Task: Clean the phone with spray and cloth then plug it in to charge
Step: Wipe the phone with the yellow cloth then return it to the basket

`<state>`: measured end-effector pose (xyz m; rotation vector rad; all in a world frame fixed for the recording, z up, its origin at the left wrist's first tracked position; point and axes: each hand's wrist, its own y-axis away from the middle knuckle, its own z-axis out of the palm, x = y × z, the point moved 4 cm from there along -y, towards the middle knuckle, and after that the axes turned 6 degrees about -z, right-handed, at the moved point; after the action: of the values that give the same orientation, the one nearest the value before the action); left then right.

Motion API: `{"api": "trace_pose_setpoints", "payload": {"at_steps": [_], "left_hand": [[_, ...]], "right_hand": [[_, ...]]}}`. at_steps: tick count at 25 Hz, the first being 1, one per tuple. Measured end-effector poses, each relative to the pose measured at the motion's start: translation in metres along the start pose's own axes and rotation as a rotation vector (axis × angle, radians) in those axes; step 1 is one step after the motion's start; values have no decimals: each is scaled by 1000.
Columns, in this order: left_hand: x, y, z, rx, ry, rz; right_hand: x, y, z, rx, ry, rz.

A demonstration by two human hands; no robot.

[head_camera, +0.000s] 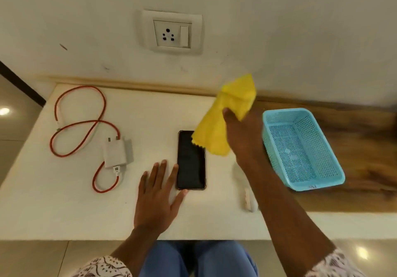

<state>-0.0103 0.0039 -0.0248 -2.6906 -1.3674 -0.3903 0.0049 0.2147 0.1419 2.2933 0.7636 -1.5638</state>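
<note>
A black phone (191, 160) lies face up on the white table (64, 201), near the middle. My left hand (158, 195) rests flat beside it on the left, fingers spread, thumb touching the phone's lower left corner. My right hand (245, 139) is raised to the right of the phone and grips a yellow cloth (227, 117), whose lower edge hangs over the phone's top right corner. A white charger (117, 153) with a red cable (79, 124) lies to the left. A small white spray bottle (250, 199) lies partly hidden under my right forearm.
A wall socket with a switch (171, 32) sits on the wall above the table. A blue perforated plastic basket (300, 147) stands at the right on a wooden surface (365, 130). The table's front edge runs just above my lap.
</note>
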Motion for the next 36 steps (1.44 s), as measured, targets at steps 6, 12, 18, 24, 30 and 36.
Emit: {"api": "trace_pose_setpoints", "payload": {"at_steps": [6,12,18,24,30,36], "left_hand": [[-1,0,2,2,3,-2],[-1,0,0,16,6,-1],[-2,1,1,16,13,-9],[-1,1,2,24,17,-10],[-1,1,2,29,38,-3],[-2,1,3,50,54,15]], "right_hand": [[38,-10,93,-541,549,-459],[95,-7,106,-854,880,-542],[104,2,104,-813,825,-491],[111,20,99,-704,753,-486],[113,43,91,-632,665,-467],[116,65,81,-566,633,-508]]}}
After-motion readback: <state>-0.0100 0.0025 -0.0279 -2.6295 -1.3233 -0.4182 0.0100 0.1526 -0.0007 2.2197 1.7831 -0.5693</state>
